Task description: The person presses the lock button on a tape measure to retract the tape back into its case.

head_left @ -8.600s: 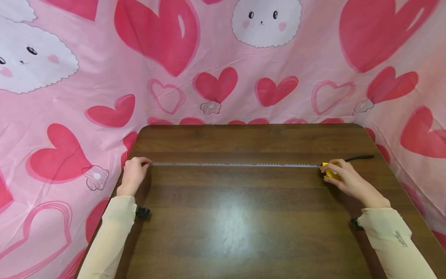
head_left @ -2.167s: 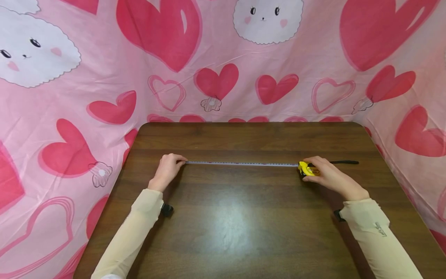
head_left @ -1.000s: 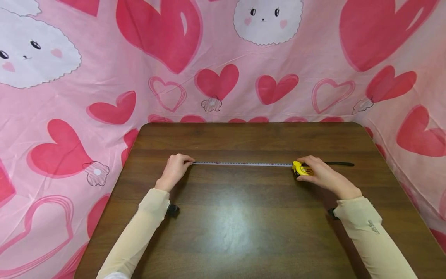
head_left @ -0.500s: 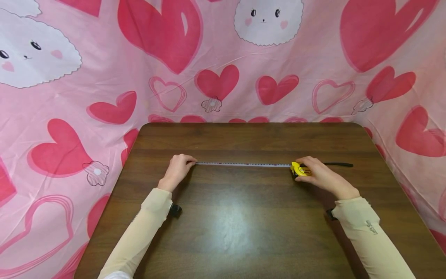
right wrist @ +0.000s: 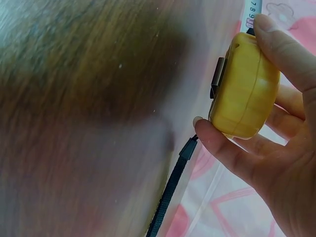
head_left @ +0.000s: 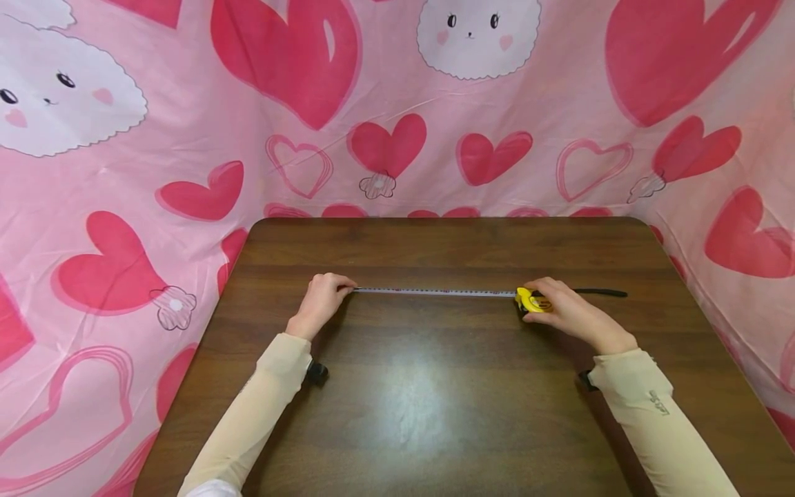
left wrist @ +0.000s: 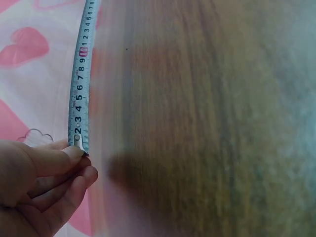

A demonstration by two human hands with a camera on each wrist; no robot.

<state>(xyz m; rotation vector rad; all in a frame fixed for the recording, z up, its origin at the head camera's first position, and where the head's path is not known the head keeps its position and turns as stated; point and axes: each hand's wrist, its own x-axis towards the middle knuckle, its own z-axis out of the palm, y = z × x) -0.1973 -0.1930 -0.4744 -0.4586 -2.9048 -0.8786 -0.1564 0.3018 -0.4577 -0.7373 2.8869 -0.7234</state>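
Note:
A yellow tape measure (head_left: pixel 533 301) sits in my right hand (head_left: pixel 574 314), whose thumb and fingers grip its case from both sides. From the case a white blade (head_left: pixel 428 292) runs straight to the left, marked with black numbers. My left hand (head_left: pixel 321 304) pinches the blade's metal end hook between thumb and fingertips. In the left wrist view the blade (left wrist: pixel 80 89) rises from that pinch, low numbers nearest the thumb. A black wrist strap (right wrist: pixel 170 192) trails from the case in the right wrist view, where a dark clip (right wrist: pixel 217 78) also shows on the case's side.
Under both hands lies a dark brown wooden table (head_left: pixel 410 393) with rounded far corners. A pink cloth (head_left: pixel 435 172) printed with red hearts and white faces hangs behind it and on both sides. Small black cameras are strapped at both wrists.
Both hands have moved closer together, the left hand rightward and the right hand leftward. The stretch of blade showing between them has become much shorter since the oldest frame.

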